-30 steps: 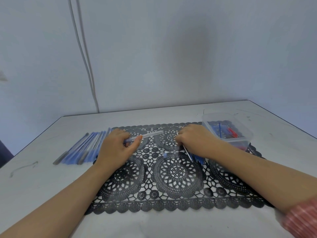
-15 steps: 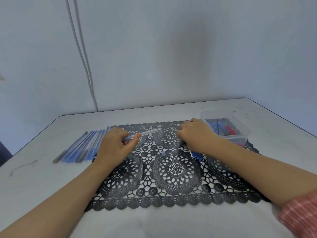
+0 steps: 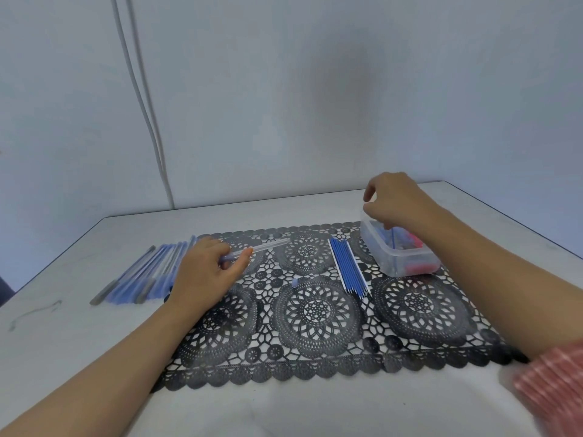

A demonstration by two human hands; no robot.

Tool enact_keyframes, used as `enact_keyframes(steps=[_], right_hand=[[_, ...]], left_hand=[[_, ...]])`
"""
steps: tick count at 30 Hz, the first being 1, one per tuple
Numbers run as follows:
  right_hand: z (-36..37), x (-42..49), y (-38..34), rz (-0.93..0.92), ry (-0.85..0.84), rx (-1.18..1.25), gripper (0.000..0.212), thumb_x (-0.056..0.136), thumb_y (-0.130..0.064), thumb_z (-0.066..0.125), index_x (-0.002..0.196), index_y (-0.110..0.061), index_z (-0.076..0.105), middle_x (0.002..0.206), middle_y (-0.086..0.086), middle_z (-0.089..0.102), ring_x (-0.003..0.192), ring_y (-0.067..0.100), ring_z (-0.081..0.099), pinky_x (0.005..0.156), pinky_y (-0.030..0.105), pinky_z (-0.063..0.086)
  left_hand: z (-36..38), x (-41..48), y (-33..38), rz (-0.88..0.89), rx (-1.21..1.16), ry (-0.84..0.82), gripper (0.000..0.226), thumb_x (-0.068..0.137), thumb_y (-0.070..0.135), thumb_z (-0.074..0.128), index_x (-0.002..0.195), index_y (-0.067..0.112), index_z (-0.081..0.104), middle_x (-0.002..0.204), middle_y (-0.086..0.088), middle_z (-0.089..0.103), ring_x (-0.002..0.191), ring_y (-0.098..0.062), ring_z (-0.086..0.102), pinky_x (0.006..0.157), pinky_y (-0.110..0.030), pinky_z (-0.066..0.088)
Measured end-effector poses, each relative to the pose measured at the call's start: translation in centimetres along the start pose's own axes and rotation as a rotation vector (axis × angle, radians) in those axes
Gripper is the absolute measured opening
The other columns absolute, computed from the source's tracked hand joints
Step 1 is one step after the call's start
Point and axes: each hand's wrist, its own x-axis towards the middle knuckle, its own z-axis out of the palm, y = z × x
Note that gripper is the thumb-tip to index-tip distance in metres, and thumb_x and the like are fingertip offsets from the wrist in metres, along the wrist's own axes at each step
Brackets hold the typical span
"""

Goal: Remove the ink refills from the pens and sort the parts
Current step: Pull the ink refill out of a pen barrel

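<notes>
Head view, left hand (image 3: 205, 275) fingers gripping pen barrel (image 3: 262, 247), right hand (image 3: 397, 200) fingers' state unclear.

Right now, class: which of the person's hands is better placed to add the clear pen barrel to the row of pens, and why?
The left hand: it holds the clear pen barrel, beside the row of pens. The right hand is over the plastic box.

Soft even bluish light, faint wall shadow, wide-angle edge bending, blurred lower-right corner

we see bare mat (image 3: 318, 310) between refills (image 3: 347, 266) and pens (image 3: 148, 272) (one small cap (image 3: 295, 282) lies there).
</notes>
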Motion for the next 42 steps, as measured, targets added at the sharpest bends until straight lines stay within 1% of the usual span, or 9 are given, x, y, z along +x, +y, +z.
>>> enact_keyframes(steps=[6,11,15,22,27,30,34,39,42], right_hand=[[0.3,0.6,1.4,0.144,-0.219,-0.175,0.015,0.077,0.004,0.052,0.08,0.006,0.067,0.064,0.017,0.069,0.059,0.027,0.069,0.067,0.039,0.058],[1.0,0.2,1.6,0.19,-0.324,-0.276,0.017,0.076,-0.002,0.065,0.062,-0.003,0.056,0.037,0.003,0.054,0.033,0.014,0.053,0.041,0.021,0.044],[1.4,0.1,1.6,0.183,-0.378,-0.358,0.02,0.076,-0.011,0.069,0.062,-0.008,0.054,0.056,0.002,0.055,0.047,0.013,0.052,0.041,0.021,0.039],[2.3,0.4,1.8,0.158,-0.309,-0.364,0.019,0.072,-0.006,0.064,0.063,-0.009,0.047,0.063,0.003,0.052,0.067,0.02,0.056,0.056,0.025,0.043],[1.7,0.4,1.9,0.202,-0.209,-0.258,0.015,0.071,0.004,0.055,0.061,-0.006,0.049,0.057,0.007,0.054,0.049,0.02,0.055,0.047,0.022,0.04],[1.3,1.2,2.0,0.172,-0.097,-0.149,0.009,0.07,0.0,0.056,0.065,-0.007,0.057,0.067,0.008,0.059,0.067,0.025,0.059,0.059,0.026,0.047],[0.6,1.6,1.4,0.054,0.054,0.062,0.023,0.077,-0.003,0.054,0.085,-0.014,0.072,0.088,0.002,0.067,0.079,0.021,0.06,0.073,0.026,0.049],[-0.2,0.3,-0.6,-0.165,0.103,0.148,0.041,0.081,0.006,0.047,0.104,-0.017,0.072,0.096,0.003,0.068,0.085,0.015,0.059,0.075,0.017,0.039],[0.1,-0.3,-1.4,-0.3,0.127,0.099,0.033,0.08,-0.001,0.058,0.104,-0.02,0.072,0.092,0.001,0.068,0.077,0.007,0.053,0.071,0.015,0.034]], left_hand=[[0.0,-0.1,0.0,0.003,0.012,-0.001,0.049,0.084,0.056,0.046,0.051,0.026,0.026,0.049,0.009,0.032,0.054,-0.005,0.035,0.053,-0.022,0.03],[-0.1,-0.1,0.1,0.007,0.015,-0.005,0.049,0.084,0.056,0.046,0.051,0.026,0.026,0.049,0.01,0.032,0.054,-0.004,0.036,0.053,-0.023,0.031],[-0.1,-0.1,0.1,0.009,0.013,-0.001,0.049,0.084,0.056,0.046,0.051,0.027,0.026,0.049,0.011,0.031,0.053,-0.004,0.035,0.055,-0.022,0.032],[0.0,-0.1,0.0,-0.002,0.003,-0.013,0.05,0.084,0.057,0.045,0.05,0.024,0.028,0.049,0.007,0.034,0.055,-0.006,0.037,0.054,-0.026,0.034],[0.0,-0.1,0.0,-0.005,0.005,-0.018,0.05,0.084,0.057,0.045,0.051,0.024,0.028,0.049,0.008,0.034,0.055,-0.005,0.036,0.055,-0.024,0.033],[0.0,-0.1,0.0,-0.008,0.009,-0.022,0.05,0.084,0.058,0.045,0.05,0.024,0.029,0.05,0.008,0.035,0.055,-0.005,0.037,0.056,-0.025,0.034],[0.0,0.0,-0.1,-0.013,0.006,-0.022,0.05,0.084,0.057,0.045,0.05,0.023,0.029,0.05,0.007,0.035,0.055,-0.006,0.037,0.055,-0.024,0.034],[0.0,-0.1,-0.1,-0.013,0.012,-0.02,0.05,0.084,0.058,0.045,0.051,0.023,0.029,0.049,0.006,0.035,0.055,-0.005,0.036,0.055,-0.026,0.034],[0.0,-0.1,0.0,-0.024,0.014,-0.02,0.051,0.084,0.058,0.045,0.051,0.022,0.03,0.049,0.006,0.036,0.055,-0.007,0.037,0.059,-0.033,0.039]])
